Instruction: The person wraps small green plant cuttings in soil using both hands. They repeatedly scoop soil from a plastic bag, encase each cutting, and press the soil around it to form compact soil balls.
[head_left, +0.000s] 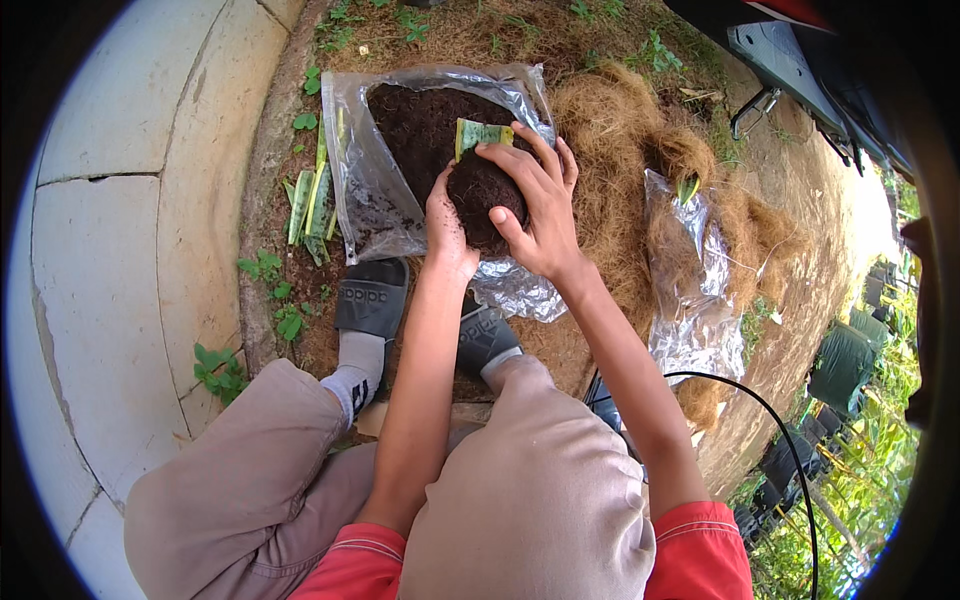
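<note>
Between my two hands is a round ball of dark soil (489, 193), with a cut piece of green, yellow-edged snake plant leaf (480, 133) standing out of its far side. My left hand (448, 225) cups the ball from the left and below. Over its top and right side curves my right hand (541, 196), the fingers near the leaf piece and the thumb pressed on the soil. Under and beyond my hands lies a clear plastic bag (375, 176), its wide opening showing loose dark soil (409, 120). The underside of the ball is hidden.
Several cut snake plant leaf strips (311, 202) lie left of the bag. To the right are a heap of brown coconut fibre (604, 142) and a crinkled plastic bag (694, 322). A black cable (784, 435) arcs at lower right. Paving slabs (97, 247) border the left.
</note>
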